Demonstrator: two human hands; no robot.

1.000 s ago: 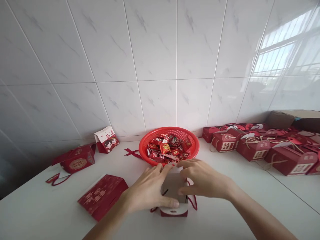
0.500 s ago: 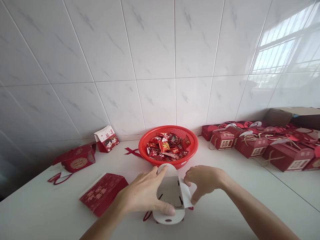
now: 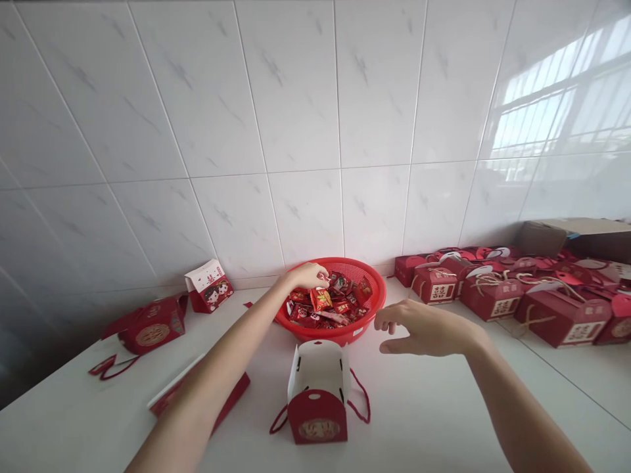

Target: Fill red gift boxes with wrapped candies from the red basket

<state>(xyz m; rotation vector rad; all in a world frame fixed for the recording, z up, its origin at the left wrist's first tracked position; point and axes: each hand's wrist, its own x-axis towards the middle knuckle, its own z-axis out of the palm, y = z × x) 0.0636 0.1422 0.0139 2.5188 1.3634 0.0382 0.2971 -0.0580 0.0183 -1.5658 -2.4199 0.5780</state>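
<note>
My left hand [image 3: 308,276] reaches into the red plastic basket [image 3: 378,307], its fingers closed on a wrapped candy [image 3: 323,278] at the back left of the pile. Bright wrapped candies [image 3: 341,306] in red and gold fill the basket's bottom. Beside the basket's right rim, my right hand [image 3: 424,327] hovers over the table with nothing in it, thumb apart from the curved fingers. In front of the basket stands a red gift box [image 3: 317,420], its flaps up and its white inside showing. A dark red cord handle [image 3: 363,395] hangs at each side of it.
Several red gift boxes with twine [image 3: 497,295] crowd the right side, with a cardboard box [image 3: 582,231] behind. On the left are a red box with a cord [image 3: 152,327], a small cartoon-printed box [image 3: 211,286] and a red box [image 3: 236,398] partly behind my left forearm. A tiled wall [image 3: 305,217] backs the table.
My left hand has left the gift box and moved forward into the basket. My right hand has let go of the flap and lifted right. The box's flaps now stand upright.
</note>
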